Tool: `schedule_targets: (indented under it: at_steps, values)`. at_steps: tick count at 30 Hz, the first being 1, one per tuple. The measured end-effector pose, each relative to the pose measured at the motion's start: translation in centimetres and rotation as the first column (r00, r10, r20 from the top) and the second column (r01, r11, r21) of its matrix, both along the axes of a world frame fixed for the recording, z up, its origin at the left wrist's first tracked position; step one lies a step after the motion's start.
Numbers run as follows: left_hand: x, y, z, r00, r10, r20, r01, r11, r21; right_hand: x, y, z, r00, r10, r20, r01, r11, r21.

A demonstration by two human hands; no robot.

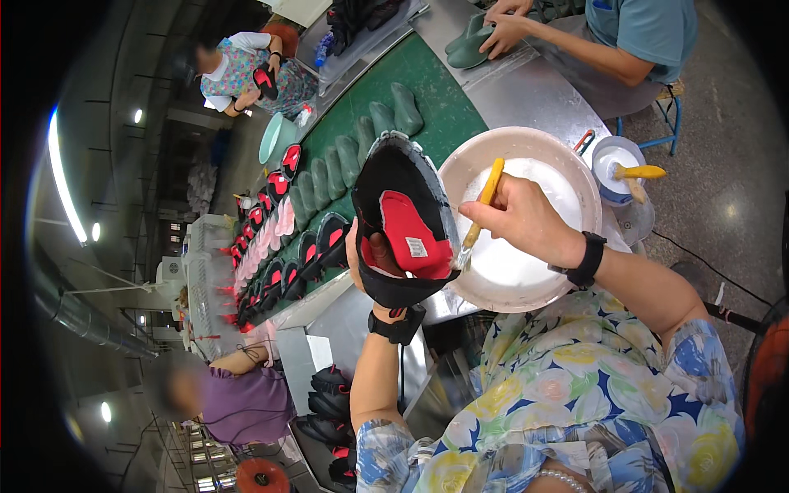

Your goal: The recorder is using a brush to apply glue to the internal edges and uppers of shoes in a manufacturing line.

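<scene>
A black shoe upper [403, 172] with a red insole [408, 234] is held near the centre of the frame, its opening turned toward the camera. It is grasped by the left hand [355, 256], its thumb or a finger showing inside the opening. A yellow-handled paintbrush [491, 185] is gripped between the thumb and fingers of the right hand [532, 220], right of centre. Its bristles are pointed down at the right edge of the upper; whether contact is made cannot be told.

Behind the right hand, a pale pink basin [470, 156] is partly filled with white liquid [514, 275]. At the right, another yellow-handled brush [643, 172] is rested in a smaller tub [606, 154]. On the green conveyor belt [444, 70], dark green shoe lasts [406, 109] are lined up, with black-and-red shoes [332, 238] left of centre. At the upper right, green forms [470, 49] are handled by a co-worker [637, 49].
</scene>
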State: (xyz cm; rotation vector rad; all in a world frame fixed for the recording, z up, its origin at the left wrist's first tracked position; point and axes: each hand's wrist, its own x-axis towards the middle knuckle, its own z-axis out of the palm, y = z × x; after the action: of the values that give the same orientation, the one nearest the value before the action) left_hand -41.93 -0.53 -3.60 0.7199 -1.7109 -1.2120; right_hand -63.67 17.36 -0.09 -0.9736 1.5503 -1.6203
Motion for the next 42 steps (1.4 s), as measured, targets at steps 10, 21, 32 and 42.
schedule_targets:
  at_steps: [10,21,32,42]
  values:
    - [5.9,-2.8,1.4,0.923,-0.295,-0.249,0.386,0.707,0.593,-1.8,0.9,0.4,0.976,-0.072,-0.204,-0.028,0.894,-0.448]
    - [3.3,5.6,-5.3,0.76,-0.614,0.214,0.52,0.771,0.367,1.7,-1.9,2.5,0.648,-0.094,-0.756,-0.564,0.607,-0.559]
    - [5.4,2.0,-1.4,0.769,-0.519,-0.373,0.611,0.424,0.669,-2.9,0.1,1.9,0.719,0.396,-0.571,-0.488,0.873,-0.009]
    - [7.8,2.7,-2.0,0.864,-0.447,-0.234,0.48,0.587,0.652,-3.1,0.5,2.2,0.625,0.199,-0.755,-0.49,0.853,-0.18]
